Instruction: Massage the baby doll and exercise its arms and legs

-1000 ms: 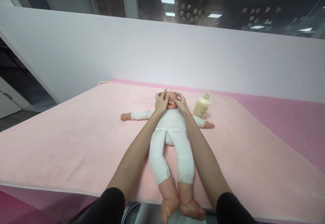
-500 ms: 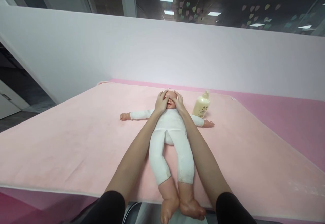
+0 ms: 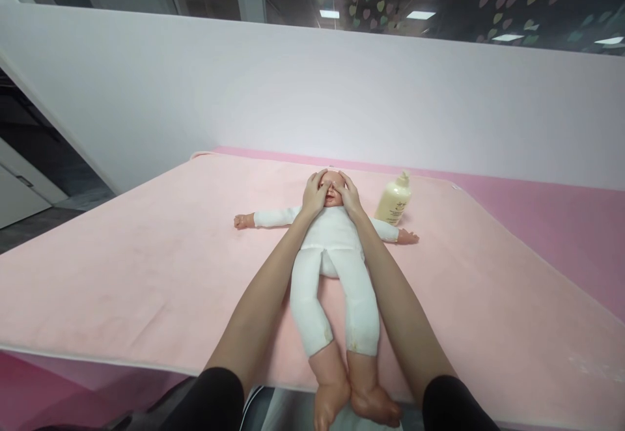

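On a pink mat lies a baby doll (image 3: 334, 229) on its back, with a white cloth body, arms spread and bare feet toward me. My left hand (image 3: 315, 193) is wrapped round the left side of its head, fingers up along the temple. On the other side my right hand (image 3: 349, 195) cups the head in the same way. Both thumbs press on the doll's face near the nose and cover the eyes. Its mouth and forehead show between my hands. A pale yellow pump bottle (image 3: 393, 199) stands just beyond the doll's arm on the right.
The pink mat (image 3: 161, 255) covers a table whose front edge is near me; the doll's feet overhang it. Behind rises a white wall (image 3: 293, 92) with dark glass above. Darker pink surface (image 3: 561, 222) shows along the right.
My thumbs have shifted slightly over the doll's face, and both hands stay on its head. The view has tilted a little; doll and bottle keep their places on the mat.
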Demonstrator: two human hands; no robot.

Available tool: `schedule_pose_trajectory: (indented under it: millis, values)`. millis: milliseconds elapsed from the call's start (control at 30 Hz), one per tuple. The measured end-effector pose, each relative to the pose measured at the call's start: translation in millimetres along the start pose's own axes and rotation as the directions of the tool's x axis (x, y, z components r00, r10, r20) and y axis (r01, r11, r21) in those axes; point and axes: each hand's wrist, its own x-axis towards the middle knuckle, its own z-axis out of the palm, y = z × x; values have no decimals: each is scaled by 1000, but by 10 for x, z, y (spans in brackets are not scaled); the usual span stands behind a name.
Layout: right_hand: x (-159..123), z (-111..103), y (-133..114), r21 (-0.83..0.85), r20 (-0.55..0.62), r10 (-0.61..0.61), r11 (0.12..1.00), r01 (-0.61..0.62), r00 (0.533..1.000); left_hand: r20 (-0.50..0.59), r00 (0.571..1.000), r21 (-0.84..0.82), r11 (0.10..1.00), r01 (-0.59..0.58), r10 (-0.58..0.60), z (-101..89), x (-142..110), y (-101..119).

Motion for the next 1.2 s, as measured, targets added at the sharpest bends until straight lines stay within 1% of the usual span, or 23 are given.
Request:
schedule_pose_trajectory:
  millis: [200,500,967,1133,1200]
  values:
    - [56,2,79,191,-8,45,981,-42,999,-9,1000,11,1000,-14,14,-2,-14,10]
    - [121,-6,102,252,-5,76,965,-73,997,-11,999,21,999,-47,47,-4,14,-38]
    - [132,-3,115,220,7,40,975,-41,999,-56,997,-64,997,50,-53,2,70,3]
    - [83,-3,109,186,-53,-17,982,27,998,-65,996,-99,994,50,-57,24,85,-48]
    - [77,-1,102,180,-66,-23,983,34,998,-75,995,-107,993,54,-62,27,86,-66]
